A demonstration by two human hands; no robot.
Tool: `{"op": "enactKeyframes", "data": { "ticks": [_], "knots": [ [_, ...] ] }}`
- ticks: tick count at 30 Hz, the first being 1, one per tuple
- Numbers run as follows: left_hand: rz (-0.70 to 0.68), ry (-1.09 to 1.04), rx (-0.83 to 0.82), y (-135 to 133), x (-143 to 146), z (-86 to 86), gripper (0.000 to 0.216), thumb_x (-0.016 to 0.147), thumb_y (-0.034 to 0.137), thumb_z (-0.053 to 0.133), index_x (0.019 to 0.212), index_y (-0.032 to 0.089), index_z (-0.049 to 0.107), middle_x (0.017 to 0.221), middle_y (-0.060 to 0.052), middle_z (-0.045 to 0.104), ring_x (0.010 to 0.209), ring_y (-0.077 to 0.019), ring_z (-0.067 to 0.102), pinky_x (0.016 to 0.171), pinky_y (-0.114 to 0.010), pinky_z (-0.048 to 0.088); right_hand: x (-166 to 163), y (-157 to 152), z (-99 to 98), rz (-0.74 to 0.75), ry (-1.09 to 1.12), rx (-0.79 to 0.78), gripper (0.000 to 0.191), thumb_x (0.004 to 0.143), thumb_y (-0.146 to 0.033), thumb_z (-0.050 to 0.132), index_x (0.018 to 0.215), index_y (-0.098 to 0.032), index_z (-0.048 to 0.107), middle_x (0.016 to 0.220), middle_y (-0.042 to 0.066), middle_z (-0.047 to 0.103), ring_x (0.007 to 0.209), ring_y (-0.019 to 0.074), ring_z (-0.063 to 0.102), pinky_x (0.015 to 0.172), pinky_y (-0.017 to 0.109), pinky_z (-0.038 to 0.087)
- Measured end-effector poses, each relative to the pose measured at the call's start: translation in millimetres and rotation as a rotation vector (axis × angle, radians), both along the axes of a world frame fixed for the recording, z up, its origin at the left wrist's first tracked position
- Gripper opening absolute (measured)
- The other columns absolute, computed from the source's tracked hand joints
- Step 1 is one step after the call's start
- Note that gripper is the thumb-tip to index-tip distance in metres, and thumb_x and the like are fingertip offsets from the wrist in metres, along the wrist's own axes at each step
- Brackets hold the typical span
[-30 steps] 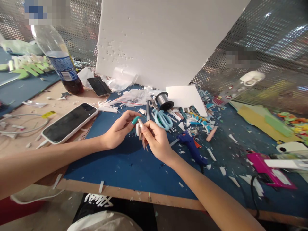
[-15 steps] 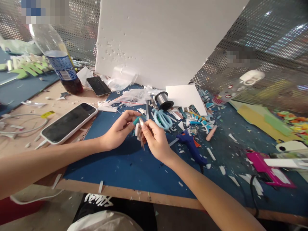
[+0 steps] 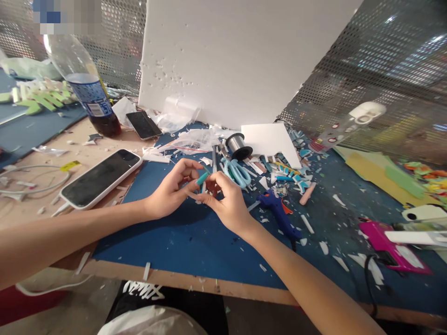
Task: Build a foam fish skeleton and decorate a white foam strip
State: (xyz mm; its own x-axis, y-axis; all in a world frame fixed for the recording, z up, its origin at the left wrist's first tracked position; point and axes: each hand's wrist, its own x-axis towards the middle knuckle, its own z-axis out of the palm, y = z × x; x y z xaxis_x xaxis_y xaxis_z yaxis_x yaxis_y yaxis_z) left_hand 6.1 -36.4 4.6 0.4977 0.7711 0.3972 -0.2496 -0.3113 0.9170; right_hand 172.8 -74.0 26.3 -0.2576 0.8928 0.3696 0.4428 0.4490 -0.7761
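Observation:
Both hands meet just above the blue mat [image 3: 153,242], in the middle of the view. My left hand [image 3: 172,188] is closed, its thumb and bent fingers pinching a small teal piece [image 3: 201,179] that points up and right. Facing it, my right hand [image 3: 225,197] is also closed, its thumb and forefinger pressed together close to the teal piece. Something small and pale shows between the hands, but the fingers hide most of it. Light-blue-handled scissors [image 3: 237,173] lie just beyond my right hand. A blue glue gun [image 3: 279,214] rests to its right.
A phone [image 3: 101,179] on a cable and a cola bottle [image 3: 92,104] stand left. Behind are a wire spool [image 3: 239,146], white sheet [image 3: 270,142] and upright white board [image 3: 226,60]. Foam scraps litter the mat. A magenta device [image 3: 394,246] lies right.
My right thumb has moved down and left, away from the tip of the teal piece. The teal piece has shifted slightly right, and the hands are closer together.

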Motion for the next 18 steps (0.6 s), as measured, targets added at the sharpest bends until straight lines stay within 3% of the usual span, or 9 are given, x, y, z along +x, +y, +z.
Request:
{"op": "enactKeyframes", "data": {
  "ticks": [5,11,18],
  "knots": [
    [0.033,0.018,0.067,-0.9,-0.3,0.8,0.017,0.094,0.023,0.05,0.108,0.018,0.043,0.08,0.001,0.05,0.069,-0.0087,0.053,0.063,-0.02,0.045,0.0,3.5,-4.8,0.034,0.154,-0.082,0.023,0.08,-0.043,0.066,0.087,-0.023,0.057,0.095,0.004,0.052,0.078,0.0152,0.055,0.069,0.03,0.05],
    [0.107,0.053,0.114,-2.6,-1.6,1.7,0.019,0.093,0.026,0.051,0.109,0.019,0.043,0.079,0.0,0.048,0.068,-0.0101,0.051,0.06,-0.022,0.042,-0.9,6.8,-11.5,0.102,0.411,-0.294,0.03,0.075,-0.046,0.069,0.087,-0.024,0.054,0.078,-0.001,0.054,0.069,0.0131,0.056,0.06,0.027,0.051],
    [0.105,0.037,0.189,-4.1,-3.0,3.4,0.019,0.094,0.02,0.047,0.112,0.02,0.041,0.076,0.001,0.048,0.065,-0.0098,0.048,0.058,-0.024,0.039,-5.0,7.8,-15.4,0.167,0.517,-0.318,0.03,0.075,-0.04,0.071,0.093,-0.026,0.053,0.079,-0.003,0.053,0.07,0.0114,0.055,0.061,0.026,0.054]
  ]
}}
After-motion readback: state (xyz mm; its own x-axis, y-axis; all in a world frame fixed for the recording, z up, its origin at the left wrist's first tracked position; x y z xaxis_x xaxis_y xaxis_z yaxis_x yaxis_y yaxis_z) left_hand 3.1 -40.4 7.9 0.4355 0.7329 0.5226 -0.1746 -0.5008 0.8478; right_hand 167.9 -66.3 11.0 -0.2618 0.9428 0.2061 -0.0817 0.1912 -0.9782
